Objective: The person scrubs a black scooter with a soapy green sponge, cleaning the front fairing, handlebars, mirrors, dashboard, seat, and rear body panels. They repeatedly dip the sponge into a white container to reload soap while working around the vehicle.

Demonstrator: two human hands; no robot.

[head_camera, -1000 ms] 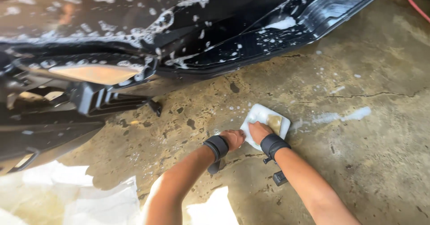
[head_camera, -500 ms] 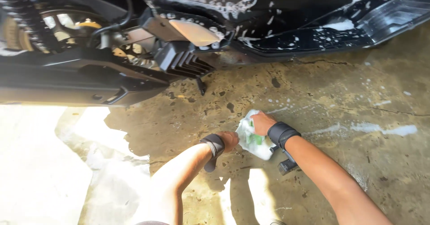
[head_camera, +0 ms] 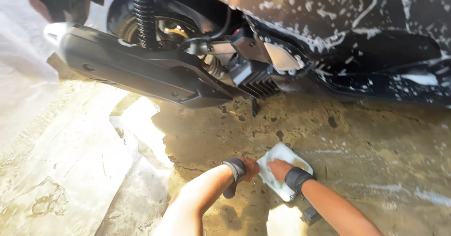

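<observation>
step: pressing soapy cloth point(head_camera: 283, 170) on wet floor point(head_camera: 366, 179) | right hand point(head_camera: 280, 169) fingers flat, together on cloth | left hand point(head_camera: 249, 168) fingers curled at its edge, grip unclear | tip: press evenly, keep cloth folded, clear of scooter point(head_camera: 155, 74)

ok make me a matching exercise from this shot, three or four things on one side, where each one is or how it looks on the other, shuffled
Things:
1. white sponge
2. coil spring
3. black side panel
4. left hand

Place or state:
A. streaked with soap suds, upper right
B. on the concrete floor, under the right hand
C. upright at the top, left of the middle
D. beside the sponge's left edge, dark band on the wrist

Pairs: 1-B, 2-C, 3-A, 4-D
</observation>
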